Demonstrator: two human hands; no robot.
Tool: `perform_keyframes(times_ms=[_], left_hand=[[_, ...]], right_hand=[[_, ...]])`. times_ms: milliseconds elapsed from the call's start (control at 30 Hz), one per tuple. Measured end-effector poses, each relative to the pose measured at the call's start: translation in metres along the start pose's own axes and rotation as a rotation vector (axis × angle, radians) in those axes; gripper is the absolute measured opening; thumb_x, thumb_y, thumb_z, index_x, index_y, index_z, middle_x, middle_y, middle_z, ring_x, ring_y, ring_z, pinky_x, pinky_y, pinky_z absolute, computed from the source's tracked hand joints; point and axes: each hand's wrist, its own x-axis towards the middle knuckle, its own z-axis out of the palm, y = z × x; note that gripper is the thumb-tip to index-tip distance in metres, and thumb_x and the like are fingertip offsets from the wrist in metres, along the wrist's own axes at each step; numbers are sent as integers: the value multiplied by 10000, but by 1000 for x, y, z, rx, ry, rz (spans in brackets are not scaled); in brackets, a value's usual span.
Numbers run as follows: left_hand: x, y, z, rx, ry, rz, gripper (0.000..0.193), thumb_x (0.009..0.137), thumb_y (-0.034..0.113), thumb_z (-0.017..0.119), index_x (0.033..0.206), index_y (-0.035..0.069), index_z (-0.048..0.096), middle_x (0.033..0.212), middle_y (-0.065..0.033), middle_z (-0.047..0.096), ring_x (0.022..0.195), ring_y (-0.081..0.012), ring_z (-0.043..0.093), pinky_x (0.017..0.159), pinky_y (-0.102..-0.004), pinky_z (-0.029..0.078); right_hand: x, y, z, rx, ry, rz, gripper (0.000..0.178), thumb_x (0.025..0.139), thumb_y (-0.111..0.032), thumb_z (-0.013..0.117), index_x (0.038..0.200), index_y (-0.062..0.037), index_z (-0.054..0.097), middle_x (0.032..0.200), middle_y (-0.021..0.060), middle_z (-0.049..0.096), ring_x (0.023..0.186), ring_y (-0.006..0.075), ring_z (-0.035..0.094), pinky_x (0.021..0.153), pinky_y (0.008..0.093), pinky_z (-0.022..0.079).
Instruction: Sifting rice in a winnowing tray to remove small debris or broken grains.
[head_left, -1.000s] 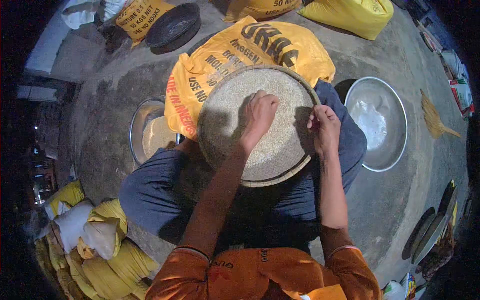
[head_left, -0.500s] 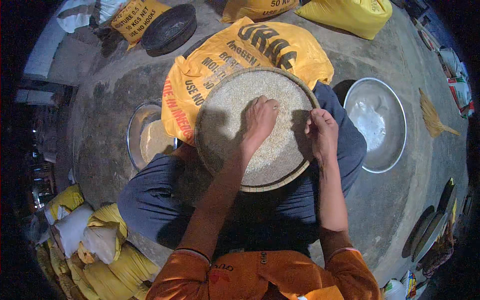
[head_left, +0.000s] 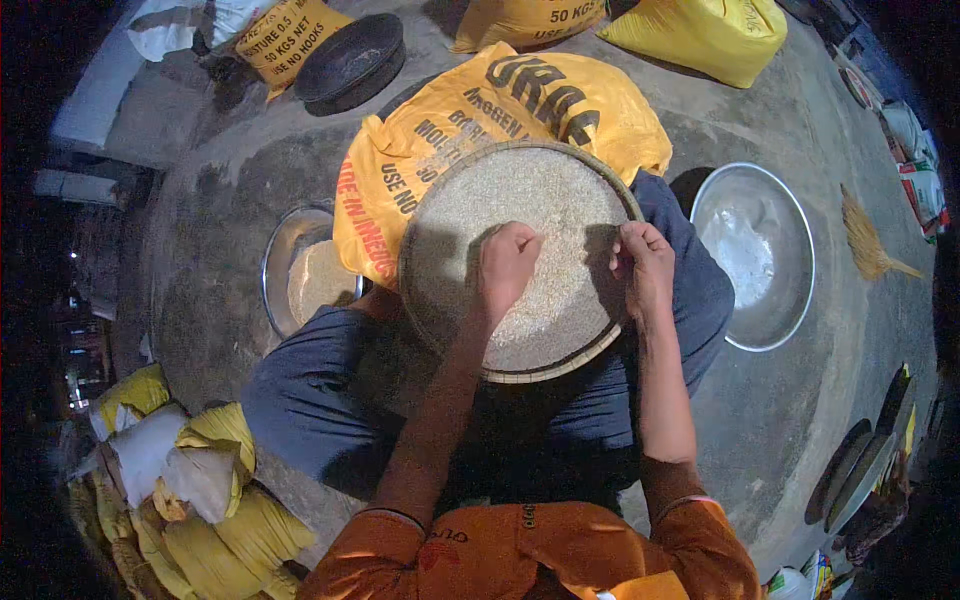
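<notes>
A round woven winnowing tray (head_left: 548, 375) rests across my lap, spread with pale grain that looks like rice (head_left: 500, 190). Over the middle of the grain is my left hand (head_left: 508, 266), its fingers curled closed; whatever they may hold is hidden. My right hand (head_left: 647, 264) is at the tray's right rim, thumb and fingers pinched together, and I cannot make out what is between them. Both hands cast shadows on the grain. Under the far side of the tray lies a yellow-orange woven sack (head_left: 450, 110) with dark print.
At the left stands a metal basin (head_left: 268, 285) holding tan grain. A wide metal basin (head_left: 790, 300) sits on the floor at the right, beside a straw hand broom (head_left: 862, 235). Farther off are a black pan (head_left: 350, 65) and a yellow sack (head_left: 700, 35); several sacks (head_left: 215, 540) lie near left.
My left hand has drawn back a little toward me over the grain, and its fingers have curled in tighter. The right hand stays at the rim.
</notes>
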Motion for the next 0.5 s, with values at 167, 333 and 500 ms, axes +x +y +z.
perform_keyframes(times_ms=[167,333,500], left_hand=[[-21,-26,-6,-342,-34,-218,172,857,160,639,879,-11,656,798,-114,663,745,-177,625,705,-303,479],[-30,-15,-22,-449,-75,-331,182,897,159,593,950,-8,639,755,-27,609,700,-118,560,667,-277,457],[-37,-2,-31,-956,-153,-516,205,924,200,584,1030,28,618,843,-15,616,742,-100,558,671,-244,447]], right_hand=[[3,8,4,-37,-33,-16,108,907,-166,596,859,-69,595,683,-7,572,511,88,508,474,215,402],[7,19,6,-197,-78,-39,95,902,-135,584,833,-71,590,685,-2,572,528,87,514,490,232,399],[-4,29,25,-124,-227,48,117,906,-127,580,837,-38,609,683,-4,564,543,72,504,504,214,418]])
